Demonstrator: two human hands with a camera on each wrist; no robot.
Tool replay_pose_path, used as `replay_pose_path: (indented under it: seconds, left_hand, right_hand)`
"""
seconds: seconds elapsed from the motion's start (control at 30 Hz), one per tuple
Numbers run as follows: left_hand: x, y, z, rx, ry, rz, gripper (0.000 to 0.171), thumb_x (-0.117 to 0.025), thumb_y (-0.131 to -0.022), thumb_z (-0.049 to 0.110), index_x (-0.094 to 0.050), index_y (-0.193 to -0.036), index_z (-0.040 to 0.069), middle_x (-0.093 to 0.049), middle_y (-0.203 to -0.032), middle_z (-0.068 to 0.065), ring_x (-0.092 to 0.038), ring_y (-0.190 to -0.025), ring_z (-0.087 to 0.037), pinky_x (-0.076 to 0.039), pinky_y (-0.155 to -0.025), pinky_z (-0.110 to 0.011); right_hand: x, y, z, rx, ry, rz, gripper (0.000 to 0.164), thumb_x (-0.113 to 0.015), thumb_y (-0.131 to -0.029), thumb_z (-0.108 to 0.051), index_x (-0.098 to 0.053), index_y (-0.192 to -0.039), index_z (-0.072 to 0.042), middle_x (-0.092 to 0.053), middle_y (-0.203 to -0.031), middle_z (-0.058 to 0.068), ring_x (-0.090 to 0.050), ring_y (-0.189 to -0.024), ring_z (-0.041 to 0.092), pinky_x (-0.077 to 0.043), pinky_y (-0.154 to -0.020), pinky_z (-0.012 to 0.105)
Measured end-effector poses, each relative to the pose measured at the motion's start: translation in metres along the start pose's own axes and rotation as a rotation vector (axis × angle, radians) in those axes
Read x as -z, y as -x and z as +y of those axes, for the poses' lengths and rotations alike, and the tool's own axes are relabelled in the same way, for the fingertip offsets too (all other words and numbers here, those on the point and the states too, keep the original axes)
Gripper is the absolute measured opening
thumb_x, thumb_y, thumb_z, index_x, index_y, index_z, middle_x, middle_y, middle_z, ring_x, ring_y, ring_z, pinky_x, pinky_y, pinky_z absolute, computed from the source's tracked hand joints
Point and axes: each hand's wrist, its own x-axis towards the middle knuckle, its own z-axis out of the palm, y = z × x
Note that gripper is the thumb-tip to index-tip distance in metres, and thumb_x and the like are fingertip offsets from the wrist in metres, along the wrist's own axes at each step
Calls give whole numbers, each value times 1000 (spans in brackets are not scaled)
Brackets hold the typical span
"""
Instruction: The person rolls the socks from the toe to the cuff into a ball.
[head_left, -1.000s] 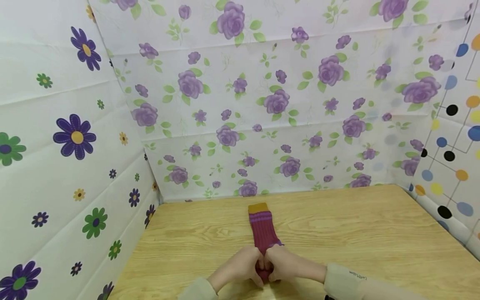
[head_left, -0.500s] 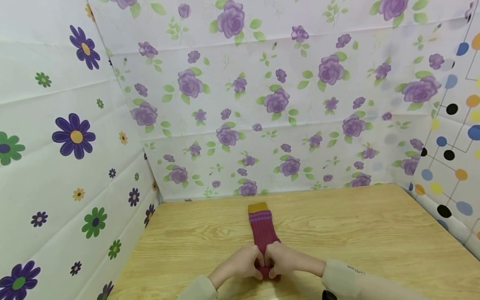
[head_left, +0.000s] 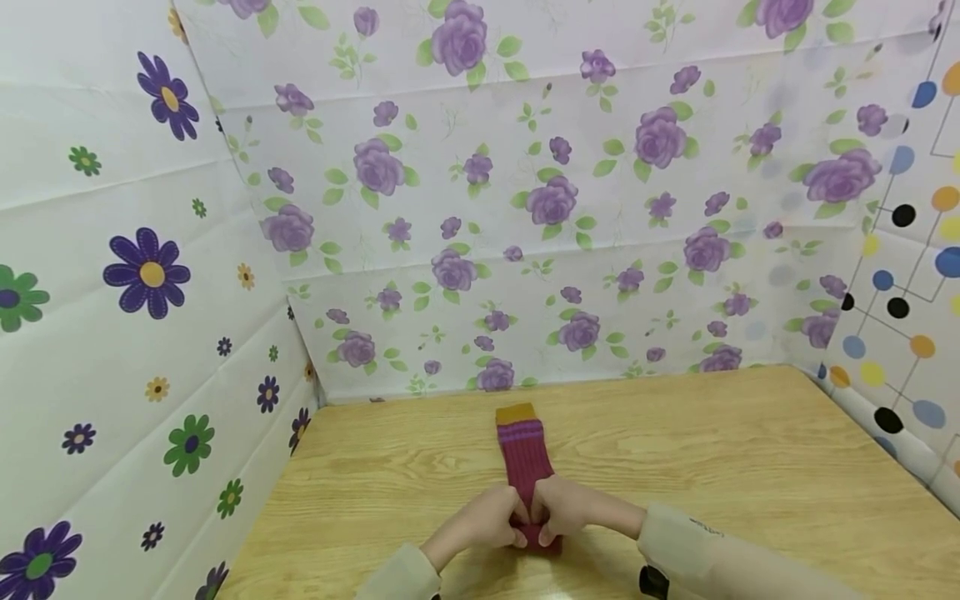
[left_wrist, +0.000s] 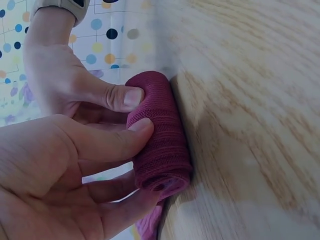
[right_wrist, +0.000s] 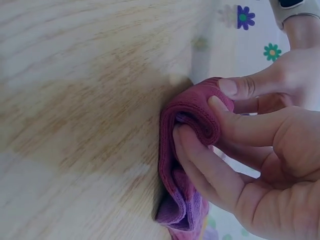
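My left grip [head_left: 492, 517] and my right grip [head_left: 566, 505] are pinching the rolled-up end of a red sock [head_left: 526, 458]. Its other end is lying flat on the table [head_left: 690, 467].

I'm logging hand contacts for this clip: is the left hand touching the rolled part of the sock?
Touching. The left wrist view shows the left hand with its thumb tip lying on the roll's outer surface on the sock, no gap between.

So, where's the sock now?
In the head view, the sock lies on the table low, just right of centre, its rolled near end gripped by left hand and right hand, its mustard end toward the flowered sheet.
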Motion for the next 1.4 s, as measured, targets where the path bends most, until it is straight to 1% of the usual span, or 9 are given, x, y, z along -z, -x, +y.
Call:
replay_pose_path:
  seconds: [0.13, 0.23, 0.43, 0.6, 0.7, 0.83, 1.1, 1.3, 1.4]
  left_hand:
    - [1, -2, -3, 11, 29, -20, 8, -80, -77, 8, -78, -84, 4, -74, -75, 1, -44, -60, 5, -43, -56, -11]
    - [1, -4, -6, 24, 63, -48, 11, -78, -79, 8, -78, -88, 3, -76, -82, -2, -53, -67, 5, -46, -61, -12]
    - [3, -7, -10, 44, 88, -73, 16, -77, -79, 10, -78, -93, 4, -76, -89, -4, -66, -81, -2, -49, -68, -12]
    - [5, -9, -14, 54, 161, -80, 16, -79, -76, 8, -78, -91, 2, -76, -88, -6, -67, -85, -5, -49, -70, -13]
    - [7, -11, -15, 64, 207, -86, 16, -80, -75, 7, -78, -90, 1, -76, -88, -8, -68, -87, -8, -50, -71, -14]
    - [9, -13, -17, 80, 224, -88, 15, -81, -74, 6, -78, -88, 1, -76, -87, -8, -68, -86, -9, -50, -70, -15]
    - [10, -17, -24, 92, 315, -79, 12, -82, -73, 6, -76, -82, 0, -75, -81, -11, -54, -67, -1, -44, -62, -15]
    - [8, -20, -31, 146, 362, -82, 13, -82, -74, 7, -74, -79, -1, -73, -75, -11, -51, -61, -3, -40, -57, -15]
    - [8, -21, -31, 194, 373, -78, 12, -83, -74, 8, -74, -78, 1, -73, -74, -9, -52, -63, -3, -41, -59, -16]
  right_hand:
    - [0, -1, -1, -13, 4, -7, 8, -80, -72, -2, -73, -67, -4, -56, -56, -8, -35, -51, -1, -30, -46, 14]
    - [1, 0, -1, -20, 2, -15, 10, -79, -73, -2, -72, -66, -3, -51, -54, -10, -34, -50, 0, -28, -45, 15]
    - [2, 0, 0, -32, -15, -17, 7, -79, -74, -3, -73, -70, -2, -59, -57, -6, -39, -51, -1, -32, -46, 14]
    - [0, 2, 1, -24, -15, 1, 7, -79, -75, -4, -72, -75, -2, -65, -63, -2, -44, -53, -2, -39, -48, 15]
    - [-3, 3, 1, -12, 12, 40, 10, -80, -74, -6, -71, -73, -4, -62, -60, -5, -43, -52, -2, -39, -48, 15]
    - [-5, 5, 0, -18, 39, 91, 16, -82, -73, -7, -66, -71, -8, -56, -58, -8, -42, -52, -1, -38, -47, 16]
    - [-7, 5, -1, 29, 103, 136, 24, -81, -73, -1, -61, -79, -13, -57, -67, -6, -44, -59, 0, -41, -53, 17]
    - [-8, 5, -2, 85, 159, 163, 19, -78, -73, 2, -65, -77, -11, -60, -66, -5, -44, -59, -2, -41, -52, 15]
    - [-8, 6, -2, 105, 194, 169, 18, -80, -72, -1, -65, -77, -10, -60, -66, -5, -43, -59, -3, -40, -52, 14]
